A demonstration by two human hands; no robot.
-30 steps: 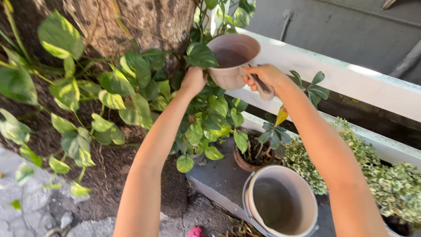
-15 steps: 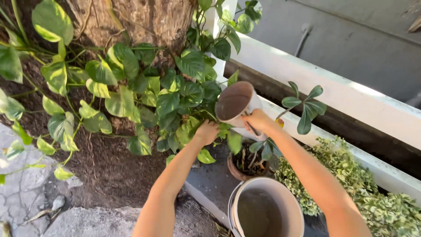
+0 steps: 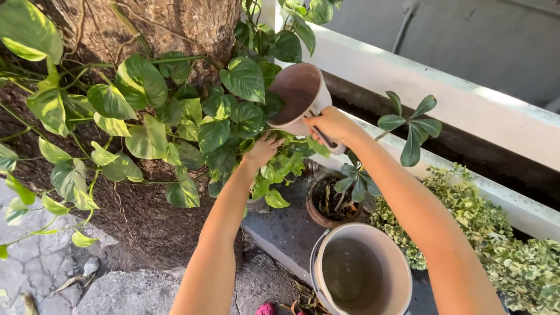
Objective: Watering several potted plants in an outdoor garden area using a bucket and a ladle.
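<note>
As scoop (image 3: pixel 297 96) rose | R hand (image 3: pixel 329 125) grips, L hand (image 3: pixel 262 149) in leaves (image 3: pixel 233 125)

No packages, labels, signs or screens in view.

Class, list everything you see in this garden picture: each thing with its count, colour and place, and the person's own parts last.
Scoop: one, beige, tilted over the vine.
Vine leaves: many, green and yellow, at the tree base.
Tree trunk: one, brown, top left.
Bucket: one, beige, bottom centre.
Clay pot: one, brown, beside the bucket.
Variegated shrub: one, green-white, right.
Rail: white, upper right.
Left hand: among the leaves.
Right hand: grip on the scoop's handle.
</note>
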